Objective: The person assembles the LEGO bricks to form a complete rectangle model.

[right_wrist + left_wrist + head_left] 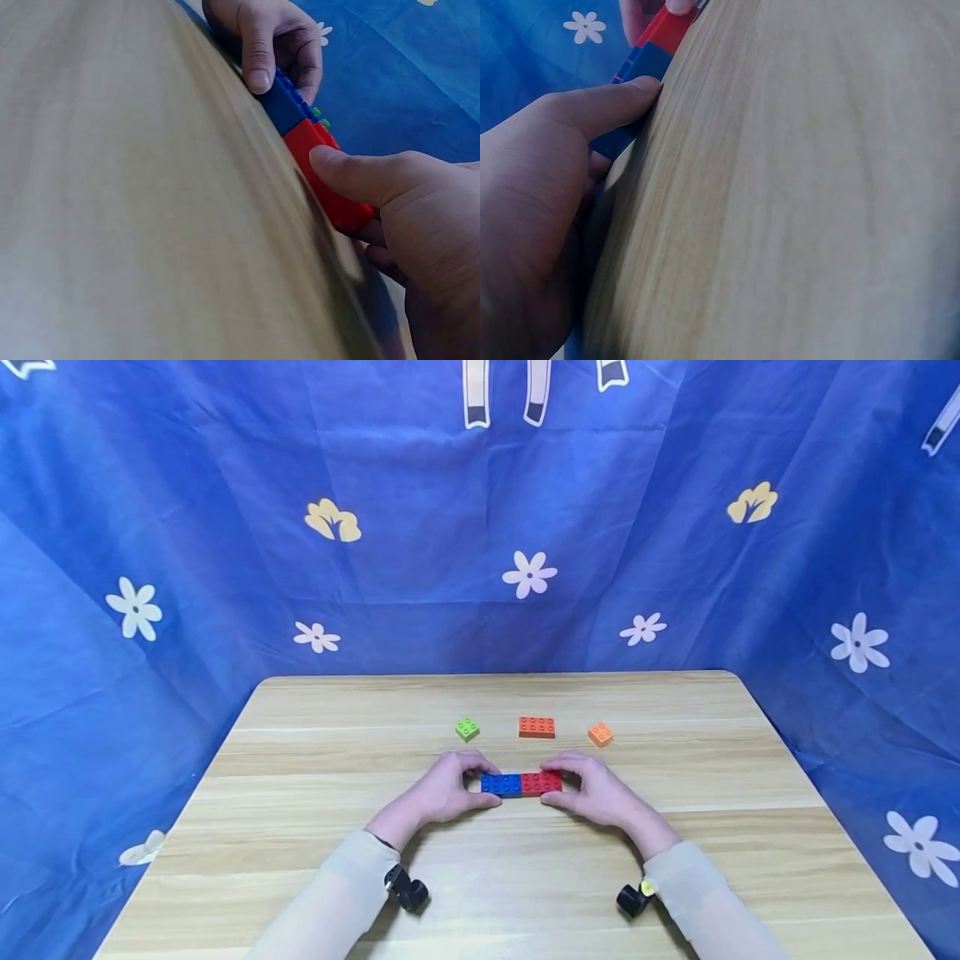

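A blue toy brick and a red toy brick lie end to end on the table, their short sides meeting, studs up. My left hand pinches the blue brick by its long sides, thumb on the near side and fingers on the far side. From the other end my right hand grips the red brick the same way. In the right wrist view, the thumb presses the near face of the red brick, with the blue brick beyond it.
Behind the hands, a lime green brick, an orange-red brick and a small orange brick lie in a loose row. The wooden table meets a blue patterned curtain at its back and sides.
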Demonstrator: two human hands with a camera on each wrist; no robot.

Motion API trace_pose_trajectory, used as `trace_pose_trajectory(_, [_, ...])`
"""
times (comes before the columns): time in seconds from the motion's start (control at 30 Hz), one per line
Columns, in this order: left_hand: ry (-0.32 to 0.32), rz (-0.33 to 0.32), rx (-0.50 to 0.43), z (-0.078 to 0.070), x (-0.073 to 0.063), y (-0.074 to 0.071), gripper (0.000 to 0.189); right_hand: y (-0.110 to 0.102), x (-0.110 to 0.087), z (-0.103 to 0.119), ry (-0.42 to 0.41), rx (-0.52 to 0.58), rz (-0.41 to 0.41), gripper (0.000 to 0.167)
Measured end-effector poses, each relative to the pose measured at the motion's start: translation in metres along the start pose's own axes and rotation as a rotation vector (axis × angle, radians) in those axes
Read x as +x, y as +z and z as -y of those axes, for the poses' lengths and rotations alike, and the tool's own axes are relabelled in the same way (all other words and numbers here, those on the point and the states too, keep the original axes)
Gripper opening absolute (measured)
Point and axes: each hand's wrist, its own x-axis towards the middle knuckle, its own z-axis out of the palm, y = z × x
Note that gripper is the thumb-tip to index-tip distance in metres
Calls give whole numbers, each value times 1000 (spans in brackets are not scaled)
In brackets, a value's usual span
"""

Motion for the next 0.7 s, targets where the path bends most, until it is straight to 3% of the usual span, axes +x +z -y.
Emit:
trace_pose_trajectory(0.2, [-7,-3,-12,-1,-1,0,38,-12,4,0,-3,17,-4,58])
trace_pose_trajectory(0.7, [-17,3,-9,1,-1,0,39,-32,27,-7,-70,32,-89,53])
